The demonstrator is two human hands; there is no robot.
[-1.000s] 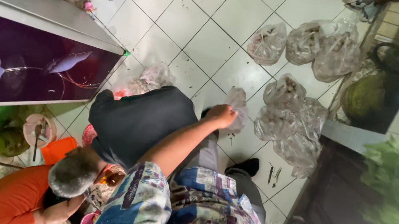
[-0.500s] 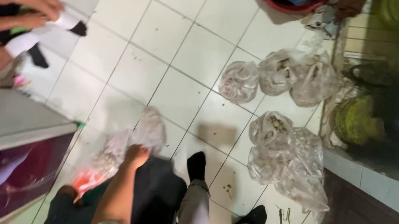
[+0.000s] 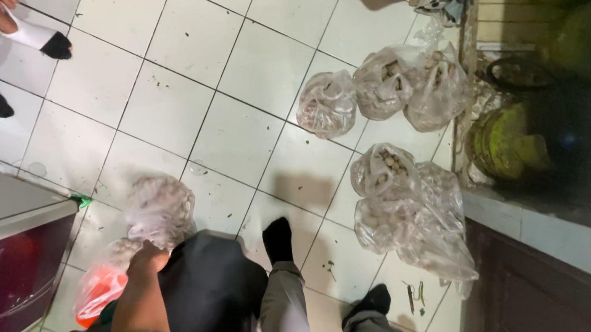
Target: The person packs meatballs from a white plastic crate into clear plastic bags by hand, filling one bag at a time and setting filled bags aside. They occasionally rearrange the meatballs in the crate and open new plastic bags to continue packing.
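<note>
head cam | looks steeply down from standing height | white tiled floor (image 3: 182, 42) | single view

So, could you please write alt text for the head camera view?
One hand grips a clear plastic bag of pale round items on a white tiled floor. More filled bags lie near two feet in dark socks; another person's socked feet show at left.
</note>
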